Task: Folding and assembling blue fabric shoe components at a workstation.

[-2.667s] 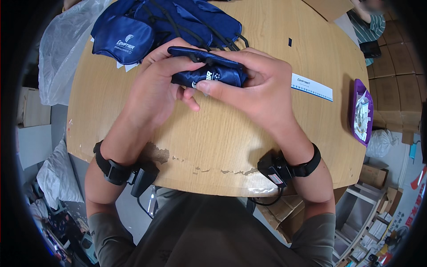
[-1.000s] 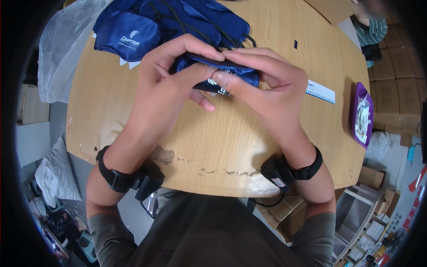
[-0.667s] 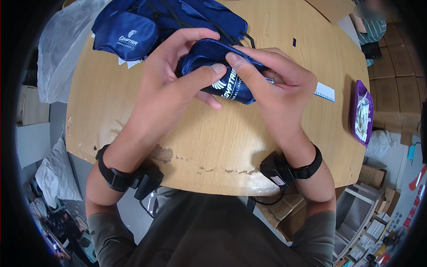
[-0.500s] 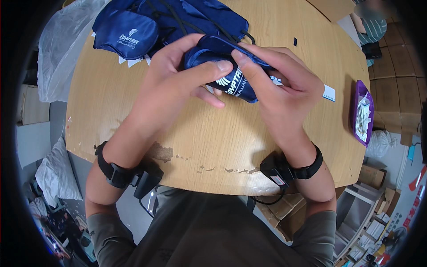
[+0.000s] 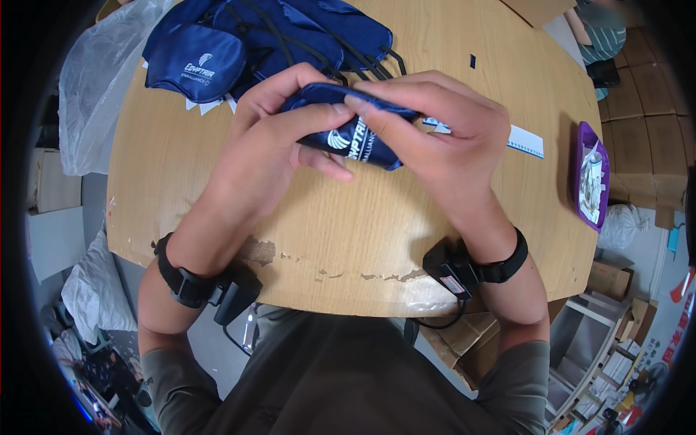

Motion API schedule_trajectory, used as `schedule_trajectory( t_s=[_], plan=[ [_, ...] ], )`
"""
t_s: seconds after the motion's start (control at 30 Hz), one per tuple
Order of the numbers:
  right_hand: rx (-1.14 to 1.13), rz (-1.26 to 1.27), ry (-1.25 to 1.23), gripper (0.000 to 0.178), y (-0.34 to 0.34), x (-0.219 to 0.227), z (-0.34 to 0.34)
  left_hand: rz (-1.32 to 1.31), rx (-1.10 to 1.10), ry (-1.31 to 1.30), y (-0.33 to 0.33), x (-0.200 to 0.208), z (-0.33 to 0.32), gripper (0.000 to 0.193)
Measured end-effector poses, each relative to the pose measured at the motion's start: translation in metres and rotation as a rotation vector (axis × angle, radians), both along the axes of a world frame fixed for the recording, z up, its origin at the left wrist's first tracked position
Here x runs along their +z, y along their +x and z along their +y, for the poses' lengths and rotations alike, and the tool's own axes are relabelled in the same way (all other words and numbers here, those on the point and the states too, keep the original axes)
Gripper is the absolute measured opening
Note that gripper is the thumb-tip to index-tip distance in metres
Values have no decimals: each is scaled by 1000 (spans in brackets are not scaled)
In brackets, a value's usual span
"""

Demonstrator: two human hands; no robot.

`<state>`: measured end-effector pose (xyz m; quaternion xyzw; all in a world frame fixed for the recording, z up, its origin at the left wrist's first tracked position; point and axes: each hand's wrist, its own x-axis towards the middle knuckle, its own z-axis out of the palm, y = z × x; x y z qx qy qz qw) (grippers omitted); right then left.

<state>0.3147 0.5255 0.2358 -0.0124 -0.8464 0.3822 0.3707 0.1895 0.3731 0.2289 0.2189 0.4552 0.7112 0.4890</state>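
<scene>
Both my hands hold a shiny dark blue eye mask (image 5: 357, 139) with white print above the middle of the table. The mask is bent, its upper edge folded toward me. My left hand (image 5: 264, 141) grips its left side, thumb pressed on the front and fingers behind. Opposite it, my right hand (image 5: 453, 138) pinches the upper edge between thumb and fingers. Just beyond my left hand lies another blue eye mask (image 5: 210, 67), beside a heap of blue satin masks with black straps (image 5: 312, 36). White paper corners (image 5: 208, 106) poke out beneath them.
A white printed strip (image 5: 525, 142) lies right of my right hand. Farther right stands a purple tray (image 5: 582, 185) with small items. A clear plastic bag (image 5: 101, 94) hangs over the left edge. At the far right are cardboard boxes (image 5: 634, 156) and a person in a striped sleeve (image 5: 607, 45).
Both hands and the held mask have shifted slightly left and toward me. My right thumb has slid left along the mask's upper edge, and more of the white strip shows.
</scene>
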Motion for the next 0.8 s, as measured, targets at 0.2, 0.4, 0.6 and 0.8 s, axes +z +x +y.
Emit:
schedule_trajectory(
  t_s=[0.2, 0.4, 0.6, 0.8],
  plan=[
    [135, 52, -18, 28, -10, -8, 4, 11, 87, 32, -1, -2, -3, 11],
    [215, -28, -127, 45, -14, -13, 4, 23, 175, 50, -7, -3, -7, 17],
    [182, -88, -456, 47, -11, -17, -5, 33, 212, 58, -5, 2, -3, 18],
    [147, 0, -660, 35, -12, -14, -18, 104, 230, 119, 0, 7, 0, 17]
  ],
)
